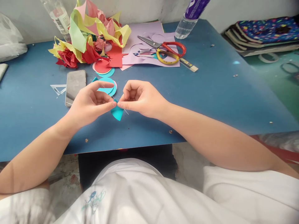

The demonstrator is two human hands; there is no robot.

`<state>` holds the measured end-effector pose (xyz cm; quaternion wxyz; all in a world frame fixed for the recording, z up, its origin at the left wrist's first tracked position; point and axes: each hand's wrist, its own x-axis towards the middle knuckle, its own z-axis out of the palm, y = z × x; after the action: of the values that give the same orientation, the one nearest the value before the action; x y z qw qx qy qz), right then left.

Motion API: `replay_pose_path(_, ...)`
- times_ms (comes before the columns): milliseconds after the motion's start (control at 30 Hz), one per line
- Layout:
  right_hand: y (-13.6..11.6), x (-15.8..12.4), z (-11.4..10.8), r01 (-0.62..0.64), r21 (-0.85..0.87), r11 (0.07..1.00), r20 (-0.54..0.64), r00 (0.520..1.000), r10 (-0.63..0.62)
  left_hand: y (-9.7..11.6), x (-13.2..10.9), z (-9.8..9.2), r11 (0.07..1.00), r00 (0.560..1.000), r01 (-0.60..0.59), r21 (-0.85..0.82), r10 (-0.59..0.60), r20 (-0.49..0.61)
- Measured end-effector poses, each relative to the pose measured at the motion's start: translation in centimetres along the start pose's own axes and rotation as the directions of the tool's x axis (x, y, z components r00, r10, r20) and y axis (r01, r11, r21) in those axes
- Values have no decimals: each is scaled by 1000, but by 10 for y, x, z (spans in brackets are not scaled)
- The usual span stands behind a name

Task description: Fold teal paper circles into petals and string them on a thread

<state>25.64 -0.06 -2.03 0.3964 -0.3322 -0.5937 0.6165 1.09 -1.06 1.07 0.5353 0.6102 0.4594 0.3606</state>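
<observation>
A small piece of turquoise paper [117,114], curled into a cone-like shape, hangs between my two hands above the front of the blue table. My left hand [92,101] pinches its upper left side between thumb and finger. From the right, my right hand [140,96] pinches the same paper with thumb and forefinger, the other fingers curled. A thin, needle-like rod [126,112] sticks out below the right fingertips; its middle is hidden by paper and fingers. Just behind lie turquoise paper circles [109,85], partly covered by my left hand.
A phone [76,85] and a clear set square [58,89] lie left. Red paper circles [102,66], crumpled paper flowers [91,34], purple paper [144,31], scissors [163,49] and a cutter knife [189,65] are farther back. Bottles [185,28] stand near the wall.
</observation>
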Motion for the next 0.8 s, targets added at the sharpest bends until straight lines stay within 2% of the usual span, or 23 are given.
replay_pose_path(333,-2,-2,4,18,-22,1000,-18,1000,-19,-8,2,-9,997,997,-70,21,69,45)
replay_pose_path(567,0,-2,6,-6,-43,999,8,1000,7,-9,1,-6,987,987,-160,-19,160,31)
replay_pose_path(733,0,0,6,5,82,997,-41,999,-2,-19,9,-14,967,971,-233,-102,237,28)
replay_pose_path(800,-2,0,6,-6,148,989,-59,998,15,-25,13,-17,964,961,-233,-129,249,124)
